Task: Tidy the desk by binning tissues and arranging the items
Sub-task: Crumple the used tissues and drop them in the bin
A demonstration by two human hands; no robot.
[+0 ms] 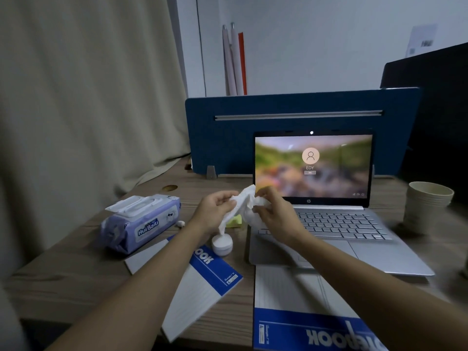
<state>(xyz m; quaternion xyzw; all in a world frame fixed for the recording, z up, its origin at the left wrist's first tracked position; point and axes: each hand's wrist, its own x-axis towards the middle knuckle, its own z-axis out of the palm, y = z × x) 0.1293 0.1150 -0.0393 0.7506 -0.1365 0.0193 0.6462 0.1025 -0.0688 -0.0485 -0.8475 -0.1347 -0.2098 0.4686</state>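
Note:
Both hands hold one crumpled white tissue (247, 207) above the desk, just left of the open laptop (336, 224). My left hand (215, 211) pinches its left side and my right hand (273, 211) grips its right side; a loose tail hangs down toward a small white round container (222, 245). A purple wet-wipe pack (141, 222) lies to the left. Two blue-and-white notebooks lie in front: one (202, 287) slanted under my left forearm, the other (298, 312) at the desk's front edge.
A yellow-green item (234, 221) peeks out behind the tissue. A stack of paper cups (426, 206) stands at the right. A tiny white scrap (180, 223) lies beside the wipes. A blue divider panel (228, 133) closes the desk's back; a curtain (88, 97) hangs left.

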